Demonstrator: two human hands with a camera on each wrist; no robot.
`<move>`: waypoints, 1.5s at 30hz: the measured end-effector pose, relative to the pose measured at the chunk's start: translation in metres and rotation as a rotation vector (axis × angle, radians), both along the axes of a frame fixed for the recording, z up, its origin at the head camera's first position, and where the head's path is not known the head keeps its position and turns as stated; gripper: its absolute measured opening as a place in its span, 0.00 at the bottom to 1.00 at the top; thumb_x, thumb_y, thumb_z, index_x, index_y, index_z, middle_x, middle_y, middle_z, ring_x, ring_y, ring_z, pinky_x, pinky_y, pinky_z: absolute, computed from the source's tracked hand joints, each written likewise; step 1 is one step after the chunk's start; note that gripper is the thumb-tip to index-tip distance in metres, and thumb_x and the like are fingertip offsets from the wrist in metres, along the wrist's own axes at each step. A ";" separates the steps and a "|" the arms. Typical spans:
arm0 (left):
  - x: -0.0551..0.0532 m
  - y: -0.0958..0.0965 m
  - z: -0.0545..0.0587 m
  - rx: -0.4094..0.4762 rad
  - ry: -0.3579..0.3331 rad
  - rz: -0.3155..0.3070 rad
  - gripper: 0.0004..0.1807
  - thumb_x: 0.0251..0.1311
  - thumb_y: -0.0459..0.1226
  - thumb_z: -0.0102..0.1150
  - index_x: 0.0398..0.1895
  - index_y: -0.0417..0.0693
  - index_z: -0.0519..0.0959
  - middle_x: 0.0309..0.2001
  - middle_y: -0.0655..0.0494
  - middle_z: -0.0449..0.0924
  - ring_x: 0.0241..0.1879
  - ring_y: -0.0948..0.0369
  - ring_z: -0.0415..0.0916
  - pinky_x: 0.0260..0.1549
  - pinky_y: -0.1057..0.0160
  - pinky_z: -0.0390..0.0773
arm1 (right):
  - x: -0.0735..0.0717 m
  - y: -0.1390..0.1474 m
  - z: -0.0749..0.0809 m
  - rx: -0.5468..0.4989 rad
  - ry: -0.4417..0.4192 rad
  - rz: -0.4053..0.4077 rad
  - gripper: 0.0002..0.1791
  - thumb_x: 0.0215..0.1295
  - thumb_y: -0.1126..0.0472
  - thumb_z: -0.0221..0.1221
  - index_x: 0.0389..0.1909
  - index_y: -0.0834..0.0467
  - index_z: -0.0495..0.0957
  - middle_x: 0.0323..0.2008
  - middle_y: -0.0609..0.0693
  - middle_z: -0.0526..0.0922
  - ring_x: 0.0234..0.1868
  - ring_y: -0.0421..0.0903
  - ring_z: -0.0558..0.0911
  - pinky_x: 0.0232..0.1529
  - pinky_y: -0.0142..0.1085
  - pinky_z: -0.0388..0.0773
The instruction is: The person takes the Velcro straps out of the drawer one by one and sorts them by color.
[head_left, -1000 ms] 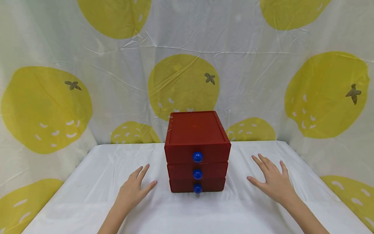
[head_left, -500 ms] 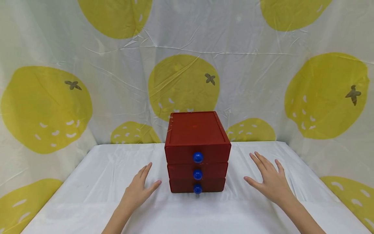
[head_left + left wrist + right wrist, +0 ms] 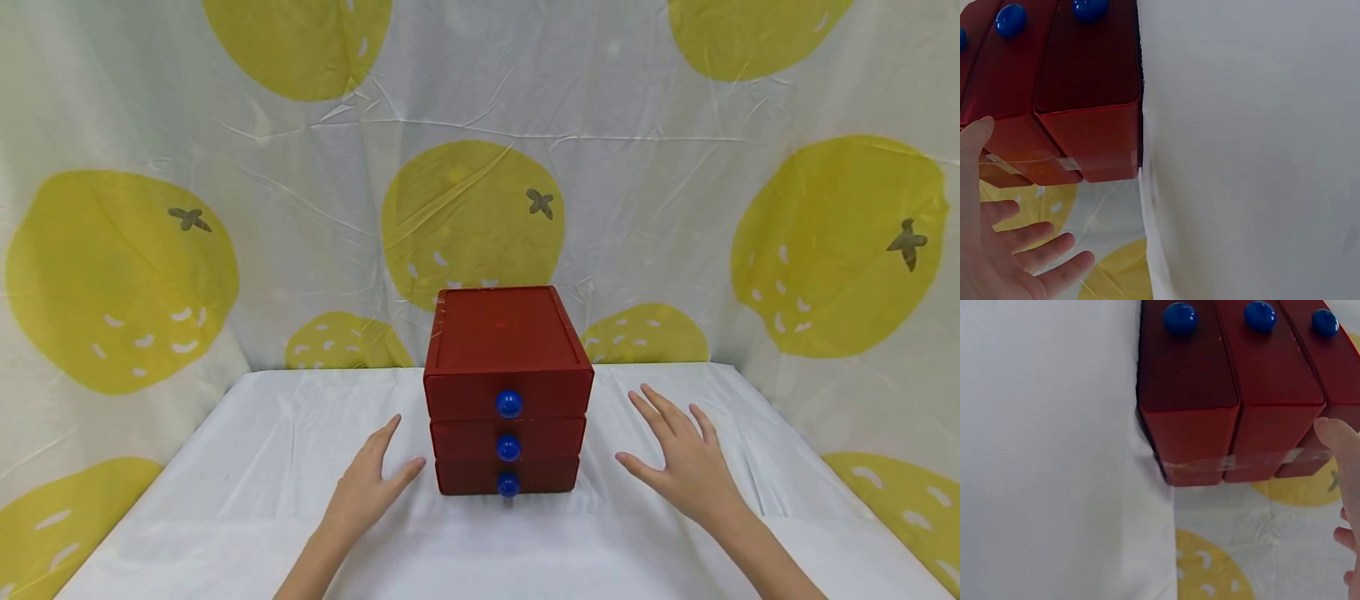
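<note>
A red drawer box (image 3: 510,329) with three stacked drawers stands in the middle of the table, all drawers closed. Each drawer front carries one round blue knob (image 3: 509,404). Left of the box is my left hand (image 3: 363,492), fingers extended and thumb spread, holding nothing. My right hand (image 3: 690,471) hovers on the other side with its fingers spread, also holding nothing and apart from the box. Both wrist views show the box's sides with clear tape (image 3: 1204,465) across the drawers; the left hand's thumb (image 3: 980,132) and spread fingers appear in the left wrist view.
White cloth covers the table (image 3: 300,433). Behind and at both sides hangs a pale curtain (image 3: 637,200) printed with large yellow lemons. The box stands near the table's back edge, close to the curtain.
Both hands have moved inward toward the box, the left hand to the right and the right hand to the left. The drawer box has stayed in place.
</note>
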State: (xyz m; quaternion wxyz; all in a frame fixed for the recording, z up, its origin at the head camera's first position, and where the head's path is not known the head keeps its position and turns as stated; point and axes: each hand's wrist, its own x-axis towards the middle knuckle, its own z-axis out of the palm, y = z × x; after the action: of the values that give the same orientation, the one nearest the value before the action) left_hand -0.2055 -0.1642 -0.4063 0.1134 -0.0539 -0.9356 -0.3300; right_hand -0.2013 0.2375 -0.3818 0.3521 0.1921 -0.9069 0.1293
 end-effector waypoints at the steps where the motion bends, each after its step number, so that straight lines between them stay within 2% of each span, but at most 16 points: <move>1: 0.000 0.001 0.000 0.010 0.000 -0.003 0.42 0.50 0.65 0.51 0.68 0.64 0.54 0.66 0.57 0.60 0.66 0.55 0.58 0.57 0.44 0.65 | 0.000 -0.001 0.000 0.000 0.006 0.002 0.42 0.49 0.43 0.62 0.66 0.49 0.59 0.62 0.53 0.65 0.55 0.50 0.69 0.67 0.49 0.46; 9: 0.000 0.010 0.000 0.072 0.032 -0.009 0.38 0.52 0.61 0.54 0.67 0.64 0.58 0.62 0.58 0.66 0.58 0.56 0.68 0.51 0.49 0.72 | 0.002 -0.007 0.004 -0.007 0.045 0.030 0.40 0.54 0.37 0.56 0.65 0.50 0.61 0.63 0.52 0.65 0.55 0.49 0.69 0.67 0.46 0.46; 15: -0.002 0.017 0.000 0.155 0.011 -0.012 0.38 0.52 0.59 0.55 0.66 0.63 0.58 0.63 0.57 0.65 0.57 0.57 0.67 0.53 0.54 0.73 | 0.001 -0.013 0.006 -0.019 0.090 0.048 0.40 0.58 0.29 0.41 0.64 0.51 0.62 0.62 0.53 0.66 0.54 0.49 0.70 0.62 0.52 0.52; 19: -0.004 0.021 -0.001 0.238 0.009 -0.020 0.38 0.51 0.58 0.57 0.66 0.62 0.59 0.63 0.58 0.64 0.57 0.57 0.67 0.53 0.53 0.72 | 0.001 -0.018 0.008 -0.033 0.126 0.072 0.41 0.59 0.29 0.37 0.63 0.53 0.64 0.61 0.54 0.67 0.54 0.50 0.69 0.60 0.54 0.54; 28: -0.005 0.028 -0.001 0.391 -0.001 -0.036 0.36 0.51 0.55 0.60 0.64 0.59 0.62 0.61 0.52 0.66 0.56 0.56 0.67 0.53 0.51 0.72 | 0.001 -0.025 0.010 -0.039 0.179 0.115 0.38 0.61 0.31 0.39 0.62 0.54 0.65 0.61 0.55 0.66 0.56 0.51 0.67 0.66 0.44 0.50; 37: -0.004 0.039 0.005 0.494 -0.016 -0.055 0.35 0.52 0.53 0.60 0.63 0.58 0.63 0.62 0.55 0.65 0.60 0.54 0.63 0.57 0.48 0.67 | 0.003 -0.037 0.016 -0.062 0.200 0.149 0.37 0.62 0.33 0.40 0.60 0.56 0.67 0.61 0.55 0.67 0.57 0.50 0.67 0.64 0.46 0.54; 45: -0.004 0.044 0.007 0.611 -0.041 -0.078 0.35 0.53 0.48 0.60 0.65 0.56 0.61 0.63 0.53 0.63 0.61 0.52 0.63 0.56 0.48 0.68 | -0.001 -0.050 0.019 -0.088 0.319 0.215 0.34 0.63 0.36 0.44 0.57 0.58 0.70 0.59 0.57 0.69 0.55 0.51 0.69 0.65 0.42 0.55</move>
State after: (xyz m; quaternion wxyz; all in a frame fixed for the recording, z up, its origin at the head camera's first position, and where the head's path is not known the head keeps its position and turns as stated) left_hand -0.2094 -0.1203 -0.3991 0.0928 -0.0467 -0.7924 -0.6011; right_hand -0.2019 0.1879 -0.3624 0.4838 0.2903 -0.8072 0.1735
